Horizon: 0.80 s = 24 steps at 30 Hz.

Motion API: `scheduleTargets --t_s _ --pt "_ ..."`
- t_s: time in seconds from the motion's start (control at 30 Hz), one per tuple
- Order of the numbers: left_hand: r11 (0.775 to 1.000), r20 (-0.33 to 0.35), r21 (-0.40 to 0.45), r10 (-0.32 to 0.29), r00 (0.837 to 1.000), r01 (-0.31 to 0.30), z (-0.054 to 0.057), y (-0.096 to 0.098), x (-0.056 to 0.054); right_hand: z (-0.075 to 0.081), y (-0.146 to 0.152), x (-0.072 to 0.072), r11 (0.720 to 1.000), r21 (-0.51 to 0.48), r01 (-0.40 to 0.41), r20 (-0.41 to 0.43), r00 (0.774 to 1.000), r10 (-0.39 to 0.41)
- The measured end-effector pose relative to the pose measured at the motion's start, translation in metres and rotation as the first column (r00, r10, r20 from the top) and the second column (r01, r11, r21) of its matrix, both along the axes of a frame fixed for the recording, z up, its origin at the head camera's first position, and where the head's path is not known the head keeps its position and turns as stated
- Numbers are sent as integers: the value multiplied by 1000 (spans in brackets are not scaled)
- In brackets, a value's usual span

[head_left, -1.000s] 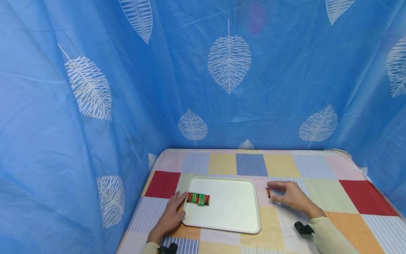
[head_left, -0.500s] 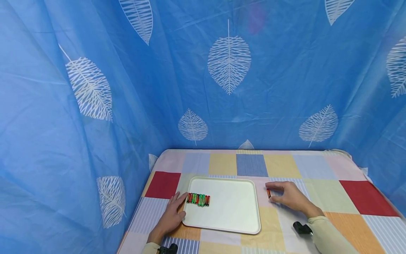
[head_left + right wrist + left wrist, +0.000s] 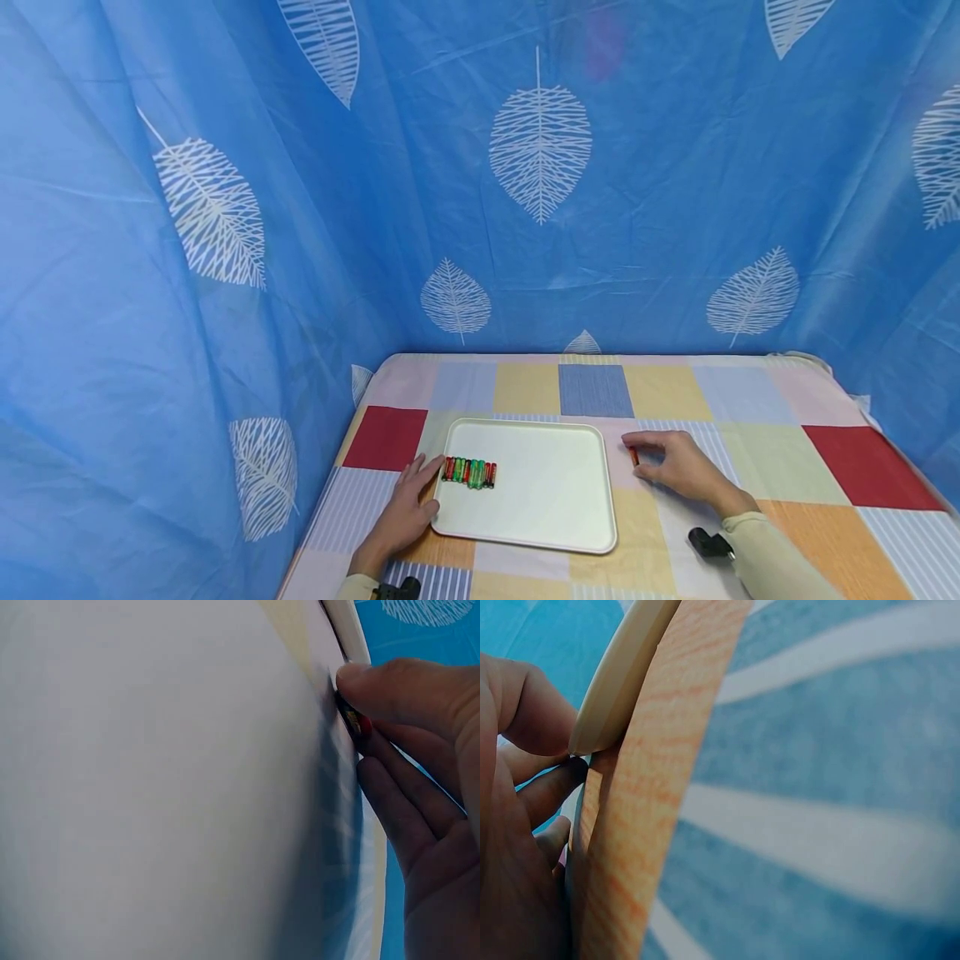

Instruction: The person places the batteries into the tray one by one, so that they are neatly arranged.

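My right hand (image 3: 684,467) pinches a small red-and-black battery (image 3: 354,718) between thumb and fingers, low over the cloth to the right of the tray. In the head view that battery (image 3: 634,456) stands nearly lengthwise between thumb and index finger. A cream rectangular tray (image 3: 540,487) lies in the middle. Along its left side several red and green batteries (image 3: 468,472) form a side-by-side row. My left hand (image 3: 405,508) rests at the tray's left edge with fingers spread and fairly straight. In the left wrist view the thumb (image 3: 544,720) touches the tray's rim (image 3: 622,682).
A patchwork tablecloth (image 3: 525,387) covers the table beneath the tray. Blue curtains (image 3: 637,167) with white leaf prints hang behind and to the sides. A black wrist-camera mount (image 3: 711,543) sits by the right sleeve, another mount (image 3: 397,588) by the left.
My right hand has shifted slightly left toward the tray, still pinching the battery. The left hand, tray and row of batteries stay where they were.
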<state>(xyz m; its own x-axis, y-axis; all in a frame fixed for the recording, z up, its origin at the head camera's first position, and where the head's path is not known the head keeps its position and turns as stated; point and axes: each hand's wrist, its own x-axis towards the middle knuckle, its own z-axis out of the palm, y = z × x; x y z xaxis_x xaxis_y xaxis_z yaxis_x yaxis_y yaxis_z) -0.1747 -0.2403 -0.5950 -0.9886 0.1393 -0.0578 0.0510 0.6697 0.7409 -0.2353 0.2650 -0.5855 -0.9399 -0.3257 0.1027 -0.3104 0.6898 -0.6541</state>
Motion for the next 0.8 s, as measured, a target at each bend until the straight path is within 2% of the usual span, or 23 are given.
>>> scheduleTargets --t_s 0.3,0.57,0.8 --pt "1000 3 3 9 1000 -9 1 1 0 0 -3 2 1000 -3 14 -42 999 -14" --pt "1000 1 6 4 1000 -4 1 0 1 0 -2 3 1000 -1 23 -7 1000 -23" --pt "1000 3 11 7 1000 -7 3 1 2 0 -1 3 1000 4 19 -14 1000 -19"
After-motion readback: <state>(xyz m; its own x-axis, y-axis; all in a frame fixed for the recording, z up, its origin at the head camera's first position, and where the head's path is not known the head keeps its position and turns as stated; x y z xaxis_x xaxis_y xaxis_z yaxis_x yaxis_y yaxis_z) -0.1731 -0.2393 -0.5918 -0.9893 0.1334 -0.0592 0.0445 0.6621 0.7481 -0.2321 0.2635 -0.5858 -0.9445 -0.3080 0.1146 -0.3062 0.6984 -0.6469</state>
